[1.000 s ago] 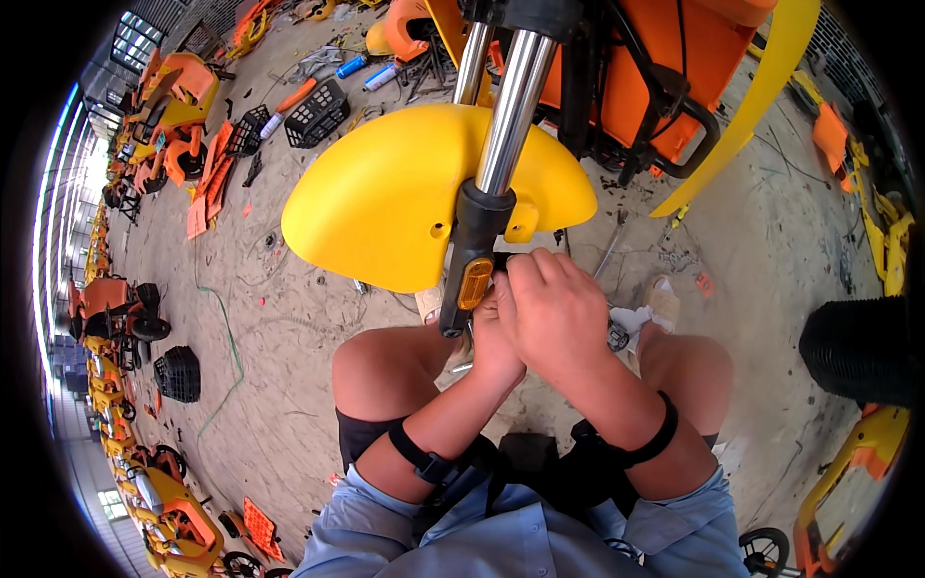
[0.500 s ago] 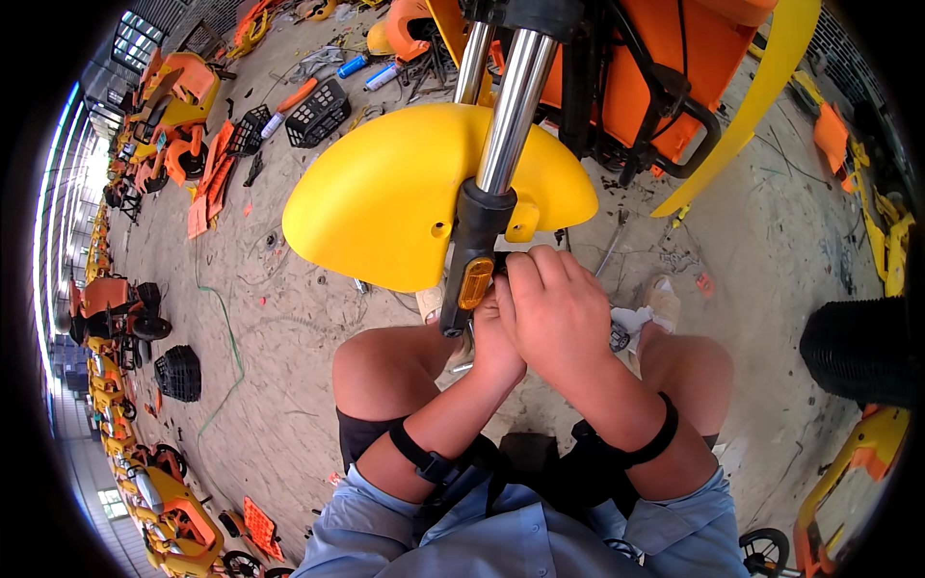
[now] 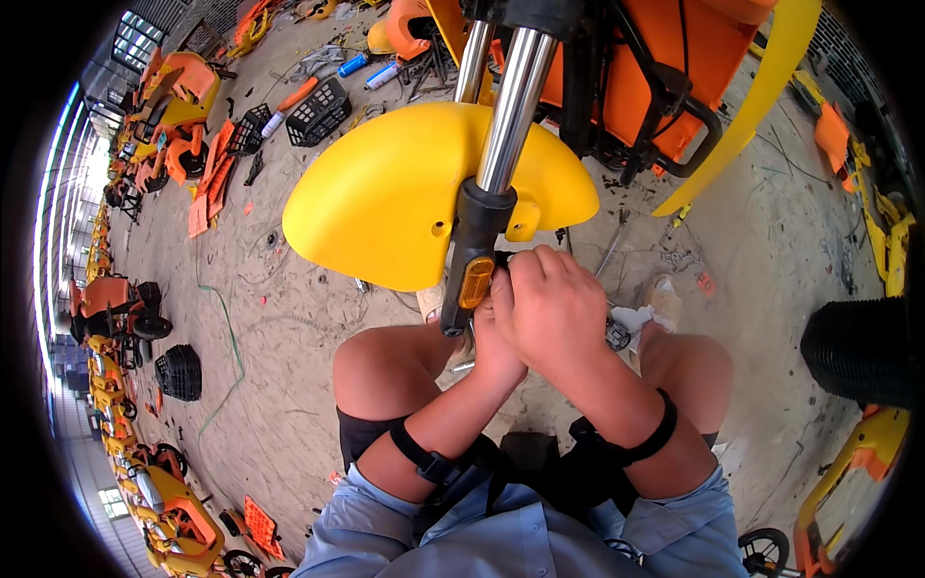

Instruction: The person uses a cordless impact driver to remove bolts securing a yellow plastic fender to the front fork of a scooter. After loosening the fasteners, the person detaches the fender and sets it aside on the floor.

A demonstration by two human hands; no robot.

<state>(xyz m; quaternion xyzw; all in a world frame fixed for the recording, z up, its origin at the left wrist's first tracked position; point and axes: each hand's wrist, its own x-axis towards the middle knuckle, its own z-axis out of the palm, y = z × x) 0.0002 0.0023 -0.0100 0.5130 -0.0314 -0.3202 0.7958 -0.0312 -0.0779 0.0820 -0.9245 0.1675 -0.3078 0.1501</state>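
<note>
A scooter's front fork slants down before me, with chrome tubes and a black lower leg that carries an amber reflector. The yellow front mudguard sits around the fork, and no wheel shows under it. Just right of the leg's lower end, my left hand is closed, its fingers mostly covered. My right hand curls over it, fingers bent and pressed together against the inner side of the leg. Whatever the two hands grip there is hidden behind them.
Behind the fork is the scooter's orange body with a black frame bar. A black plastic crate, blue spray cans and loose parts litter the concrete floor. Ribbed black baskets stand at right; rows of yellow scooters line the left.
My right hand has turned very slightly at the fork leg. My left hand, the fork and the mudguard stay practically where they were.
</note>
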